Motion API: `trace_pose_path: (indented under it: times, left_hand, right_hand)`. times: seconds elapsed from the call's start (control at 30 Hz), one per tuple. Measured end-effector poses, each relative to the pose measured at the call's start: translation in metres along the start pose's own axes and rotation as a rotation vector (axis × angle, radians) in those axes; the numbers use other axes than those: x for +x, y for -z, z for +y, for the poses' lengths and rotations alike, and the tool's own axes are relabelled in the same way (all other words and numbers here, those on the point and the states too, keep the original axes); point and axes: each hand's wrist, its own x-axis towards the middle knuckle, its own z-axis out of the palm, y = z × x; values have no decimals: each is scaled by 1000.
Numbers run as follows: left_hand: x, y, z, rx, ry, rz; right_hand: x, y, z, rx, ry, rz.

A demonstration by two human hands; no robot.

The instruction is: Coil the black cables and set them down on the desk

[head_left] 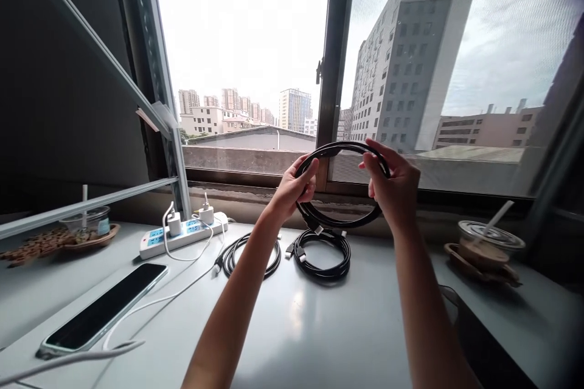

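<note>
A coiled black cable (pixel 344 223) is held up in a loop above the table, in front of the window. My left hand (pixel 296 185) grips its left side, thumb over the strands. My right hand (pixel 393 179) holds the loop's upper right side between thumb and fingers. A plug hangs near the loop's lower left. Below, a second black cable coil (pixel 340 270) lies on the table with its plugs at the left. Another black coil (pixel 232 257) lies further left, partly hidden behind my left forearm.
A white power strip (pixel 185 235) with plugs and white cords stands at the left, behind a phone (pixel 107 307). Lidded cups sit at the far left (pixel 93 222) and the right (pixel 486 243). A dark flat object (pixel 488 340) lies at lower right.
</note>
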Motion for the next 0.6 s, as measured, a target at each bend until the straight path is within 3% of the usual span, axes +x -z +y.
trace_pose_path:
  times: [0.23,0.6]
  left_hand:
    - [4,0,-1,33,34,27]
    - [7,-4,-9,343,-160,196]
  right_hand:
    - [2,-4,5,-54,92,-43]
    - [2,-10,5,-209,280,23]
